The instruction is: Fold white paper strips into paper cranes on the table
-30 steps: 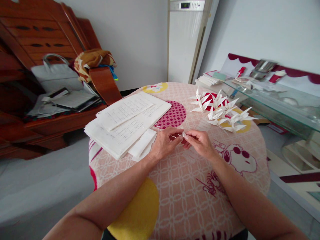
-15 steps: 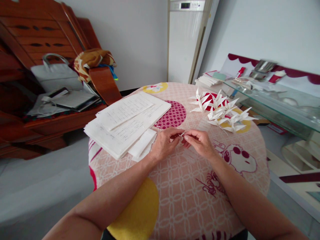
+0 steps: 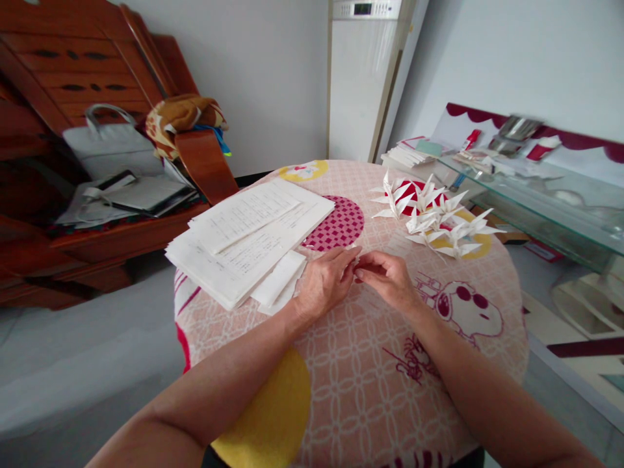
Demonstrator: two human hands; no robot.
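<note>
Over the middle of the round table, my left hand and my right hand meet with fingertips pinched together. Between them is a small folded piece of white paper, mostly hidden by the fingers. Just left of my left hand lie several small cut sheets of paper. Beside those is a larger stack of printed paper. Beyond my right hand, a cluster of white folded paper cranes stands at the table's far right.
A patterned pink cloth covers the table. At right stands a glass-topped cabinet holding a metal pot and papers. A wooden bench with a grey bag is at left, and a white upright appliance stands behind.
My left fingers have turned and closed further over the small paper, so less of it shows. My right fingers have shifted slightly against it. The cranes and paper stacks stay put.
</note>
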